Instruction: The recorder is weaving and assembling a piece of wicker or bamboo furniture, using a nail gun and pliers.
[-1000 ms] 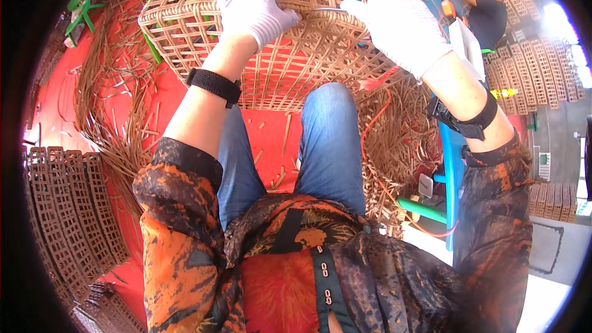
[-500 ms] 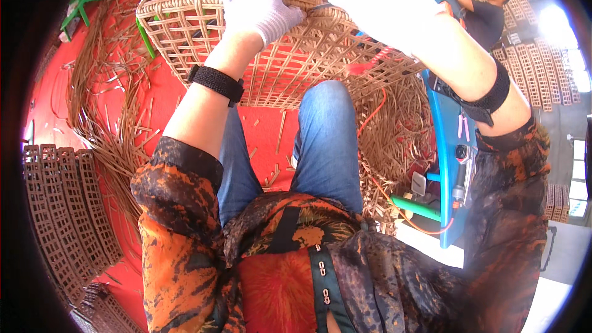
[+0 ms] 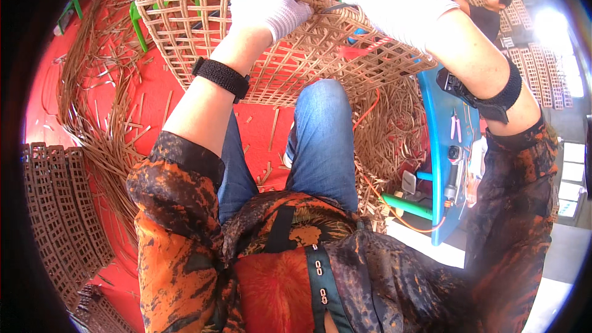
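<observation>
A large open-weave wicker basket [image 3: 185, 31] of tan strands rests tilted above my knees. My left hand [image 3: 265, 0], in a whitish knit glove, is closed over the basket's upper edge, its fingertips bent over the far side. Just right of it, my right hand [image 3: 401, 6], also gloved, is closed at the same edge. A thin dark pointed tool [image 3: 339, 7] sticks out from its fingers toward the left hand and touches the weave. The rest of that tool is hidden inside the right hand.
Loose cane strips [image 3: 92, 129] are strewn over the red floor [image 3: 148, 92]. At right stands a blue-edged table [image 3: 435, 166] with pink-handled pliers [image 3: 456, 126]. Green chairs [image 3: 139, 24] are beyond the basket. Stacked woven panels [image 3: 61, 203] stand at left; another person [image 3: 487, 15] sits far right.
Both hands appear slightly further right in the view, and the right wrist is lower. The basket has shifted slightly under them. My left hand keeps its hold; the dark tool still points left.
</observation>
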Demonstrator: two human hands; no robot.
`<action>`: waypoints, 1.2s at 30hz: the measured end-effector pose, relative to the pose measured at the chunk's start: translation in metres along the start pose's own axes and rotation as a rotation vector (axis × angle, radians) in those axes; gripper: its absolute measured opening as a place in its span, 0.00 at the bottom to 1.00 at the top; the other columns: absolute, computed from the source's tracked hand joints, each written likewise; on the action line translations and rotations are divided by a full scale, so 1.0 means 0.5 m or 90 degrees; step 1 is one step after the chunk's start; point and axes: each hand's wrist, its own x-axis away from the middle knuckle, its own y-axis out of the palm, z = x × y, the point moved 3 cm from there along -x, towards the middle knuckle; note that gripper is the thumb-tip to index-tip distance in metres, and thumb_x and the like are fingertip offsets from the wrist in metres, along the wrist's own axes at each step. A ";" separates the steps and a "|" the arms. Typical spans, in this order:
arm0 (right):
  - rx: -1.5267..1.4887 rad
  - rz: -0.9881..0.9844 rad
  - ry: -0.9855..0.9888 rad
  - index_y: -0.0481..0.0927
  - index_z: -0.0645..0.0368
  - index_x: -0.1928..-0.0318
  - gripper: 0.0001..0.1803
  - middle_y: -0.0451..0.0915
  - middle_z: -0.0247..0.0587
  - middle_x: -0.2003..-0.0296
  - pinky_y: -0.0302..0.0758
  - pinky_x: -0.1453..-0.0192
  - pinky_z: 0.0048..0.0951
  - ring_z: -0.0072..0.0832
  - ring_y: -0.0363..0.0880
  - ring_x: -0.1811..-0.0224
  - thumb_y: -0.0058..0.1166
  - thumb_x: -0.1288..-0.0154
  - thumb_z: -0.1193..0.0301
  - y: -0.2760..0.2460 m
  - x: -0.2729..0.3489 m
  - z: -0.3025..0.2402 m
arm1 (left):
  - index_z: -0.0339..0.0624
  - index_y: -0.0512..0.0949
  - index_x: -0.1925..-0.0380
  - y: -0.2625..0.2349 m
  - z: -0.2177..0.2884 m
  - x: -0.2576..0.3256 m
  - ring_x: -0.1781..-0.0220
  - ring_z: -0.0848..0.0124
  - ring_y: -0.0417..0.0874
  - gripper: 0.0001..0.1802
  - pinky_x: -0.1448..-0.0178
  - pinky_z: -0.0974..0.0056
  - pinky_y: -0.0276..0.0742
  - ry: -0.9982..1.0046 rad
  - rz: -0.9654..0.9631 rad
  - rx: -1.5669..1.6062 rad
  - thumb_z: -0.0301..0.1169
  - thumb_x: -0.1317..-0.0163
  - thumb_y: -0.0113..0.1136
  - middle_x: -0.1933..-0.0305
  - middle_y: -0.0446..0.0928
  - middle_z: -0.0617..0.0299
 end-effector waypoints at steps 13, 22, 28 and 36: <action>0.558 0.040 -0.303 0.82 0.58 0.67 0.04 0.78 0.43 0.75 0.76 0.68 0.37 0.39 0.80 0.73 0.57 0.40 0.73 -0.007 -0.014 0.025 | 0.47 0.84 0.56 -0.009 0.002 0.003 0.33 0.54 0.70 0.26 0.22 0.45 0.52 -0.005 0.060 0.110 0.49 0.52 0.68 0.50 0.81 0.53; 0.692 0.021 -0.312 0.83 0.60 0.62 0.08 0.79 0.43 0.74 0.76 0.67 0.36 0.38 0.80 0.73 0.57 0.41 0.72 -0.004 -0.006 0.005 | 0.61 0.81 0.41 0.011 -0.002 -0.003 0.29 0.56 0.70 0.35 0.22 0.44 0.51 -0.001 0.019 -0.002 0.58 0.50 0.69 0.41 0.80 0.56; 0.237 0.113 -0.363 0.82 0.59 0.64 0.08 0.78 0.43 0.75 0.76 0.69 0.38 0.39 0.80 0.74 0.57 0.44 0.70 -0.001 -0.015 -0.004 | 0.62 0.81 0.41 0.011 -0.002 -0.001 0.29 0.55 0.69 0.34 0.21 0.44 0.50 0.002 0.032 0.002 0.57 0.50 0.69 0.41 0.80 0.56; 0.560 0.027 -0.511 0.81 0.57 0.67 0.06 0.78 0.42 0.75 0.76 0.68 0.38 0.39 0.80 0.73 0.56 0.43 0.70 0.002 -0.017 -0.001 | 0.60 0.82 0.43 0.001 0.002 0.003 0.30 0.56 0.71 0.32 0.22 0.45 0.52 -0.004 0.044 0.005 0.54 0.50 0.70 0.42 0.80 0.58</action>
